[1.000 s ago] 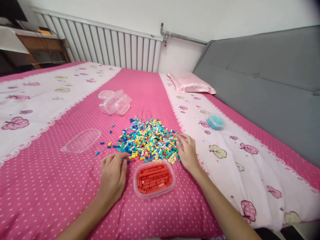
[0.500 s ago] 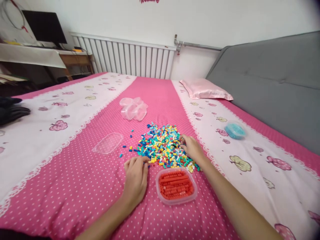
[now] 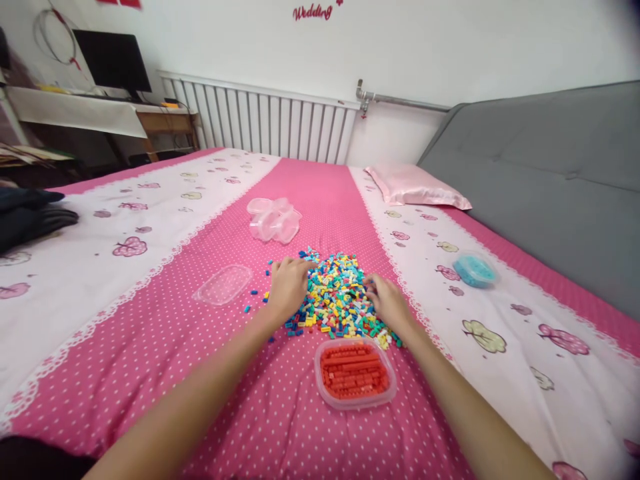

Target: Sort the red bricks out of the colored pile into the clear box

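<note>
A loose heap of small toy building bricks (image 3: 335, 303) in blue, yellow, green, white and red lies on the bed. My left hand (image 3: 289, 288) is over the heap's left side, its fingers stretched out above the bricks. At the right edge, my right hand (image 3: 389, 303) touches the heap with fingers curled in and thumb close to the index finger; whatever is between them is too small to make out. Just in front of the heap stands a clear plastic box (image 3: 319, 373) with red bricks (image 3: 355, 370) lined up inside.
A clear lid (image 3: 225, 285) lies left of the heap. Stacked clear containers (image 3: 274, 221) sit farther back. To the right is a closed box of light blue bricks (image 3: 475, 270). A pink pillow (image 3: 417, 187) rests near the grey headboard (image 3: 540, 133). Dark cloth (image 3: 33, 217) lies at far left.
My left hand has moved forward from the heap's near left edge to over its left side, and its fingers have stretched out. My right hand stays at the right edge. The view has tilted up slightly.
</note>
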Available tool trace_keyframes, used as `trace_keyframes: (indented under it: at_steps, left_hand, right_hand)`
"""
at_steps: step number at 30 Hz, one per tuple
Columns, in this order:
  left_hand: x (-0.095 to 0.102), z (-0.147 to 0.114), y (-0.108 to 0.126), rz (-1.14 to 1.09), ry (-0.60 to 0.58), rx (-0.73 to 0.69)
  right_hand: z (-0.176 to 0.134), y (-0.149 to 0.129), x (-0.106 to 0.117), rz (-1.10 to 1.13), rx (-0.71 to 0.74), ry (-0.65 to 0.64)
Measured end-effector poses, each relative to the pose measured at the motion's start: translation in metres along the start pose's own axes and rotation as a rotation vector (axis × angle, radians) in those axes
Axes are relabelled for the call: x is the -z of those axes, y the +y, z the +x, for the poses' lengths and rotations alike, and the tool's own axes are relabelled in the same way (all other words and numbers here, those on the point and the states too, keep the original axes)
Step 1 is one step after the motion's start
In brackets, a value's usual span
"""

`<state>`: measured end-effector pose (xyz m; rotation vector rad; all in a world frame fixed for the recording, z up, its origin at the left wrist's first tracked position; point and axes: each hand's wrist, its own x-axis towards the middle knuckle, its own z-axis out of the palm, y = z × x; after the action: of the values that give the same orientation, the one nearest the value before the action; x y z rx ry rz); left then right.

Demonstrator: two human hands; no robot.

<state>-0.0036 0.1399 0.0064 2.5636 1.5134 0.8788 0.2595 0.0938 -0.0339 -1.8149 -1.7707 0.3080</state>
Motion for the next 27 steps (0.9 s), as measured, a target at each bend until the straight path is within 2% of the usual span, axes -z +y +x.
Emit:
trace_keyframes:
  at_steps: [3,6,10,16,21,27]
  left_hand:
    - [-0.016,0.037,-0.004,0.09,-0.095,-0.07]
    - [-0.026,0.051,-0.005,0.145,-0.153,-0.12]
    - [-0.029,0.055,-0.005,0.156,-0.186,-0.154]
    - [-0.028,0.059,-0.008,0.083,-0.204,-0.187]
    - [-0.02,0.055,-0.02,-0.019,-0.228,-0.171]
    - [-0.011,0.046,-0.039,-0.23,-0.277,-0.125]
  right_hand:
    - [-0.002,0.007,0.007,0.175,-0.054,0.048]
    - [-0.006,0.014,0.016,0.369,-0.087,0.043]
    - [-0.018,0.016,0.028,0.583,-0.118,0.003]
    - [-0.032,0.004,0.037,0.786,-0.144,-0.021]
    - [-0.04,-0.001,0.035,0.842,-0.149,0.024]
    - [-0.061,0.01,0.03,0.831,-0.157,0.07]
